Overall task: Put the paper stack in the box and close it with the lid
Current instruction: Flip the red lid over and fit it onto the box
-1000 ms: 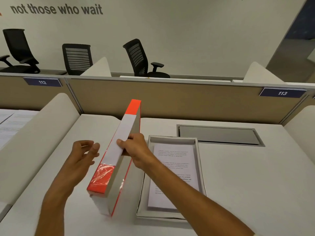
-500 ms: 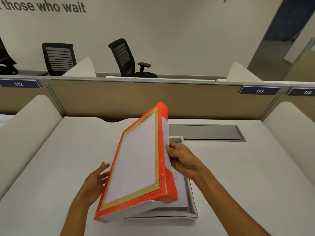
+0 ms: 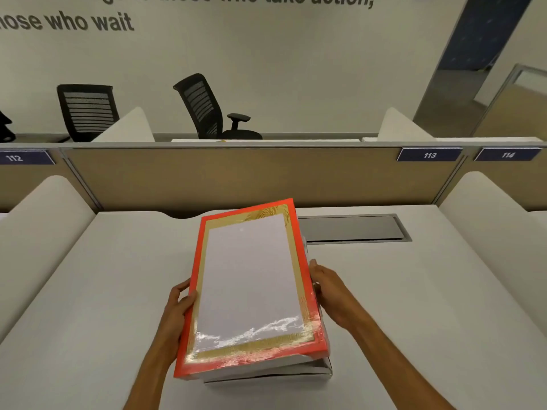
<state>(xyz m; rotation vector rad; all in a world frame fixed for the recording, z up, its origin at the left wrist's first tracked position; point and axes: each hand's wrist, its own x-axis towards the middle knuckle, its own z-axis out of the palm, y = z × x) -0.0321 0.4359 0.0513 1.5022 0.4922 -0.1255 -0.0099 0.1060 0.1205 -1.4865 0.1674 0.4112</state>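
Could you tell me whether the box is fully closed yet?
Not yet: the lid sits skewed over the box, whose near edge shows below it.

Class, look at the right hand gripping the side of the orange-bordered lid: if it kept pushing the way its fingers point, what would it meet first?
The right hand points left, so it would press straight into the long right edge of the orange-bordered cardboard lid it already touches; nothing lies between them.

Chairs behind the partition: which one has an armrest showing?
The right chair, tilted and turned sideways, with a padded armrest sticking out on its right. The left chair faces squarely and shows no armrest.
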